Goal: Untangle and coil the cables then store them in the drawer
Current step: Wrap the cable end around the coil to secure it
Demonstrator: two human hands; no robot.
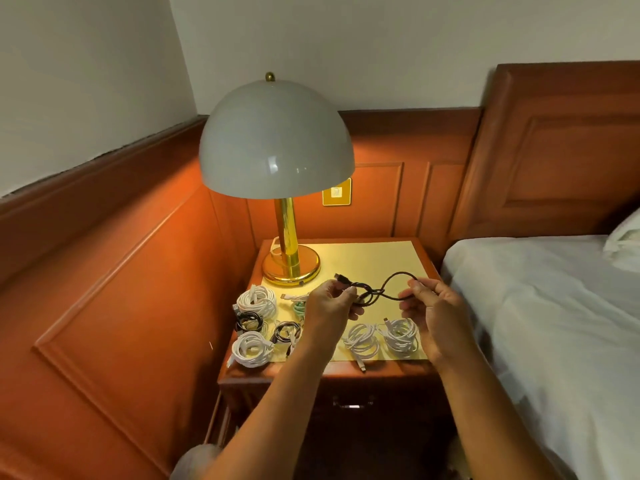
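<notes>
Black cable, looped between both hands' grip

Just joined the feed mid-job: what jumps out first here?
The lit dome lamp stands at the nightstand's back left. In front of it, both hands hold a black cable in the air, left hand at the knotted end, right hand pinching a loop. Coiled cables lie along the near and left edges.

No text, label, brand, number or sign can be read anywhere in the view. A pale mark is seen on the gold wall plate behind the lamp, but it is too small and blurred to be made out.
</notes>
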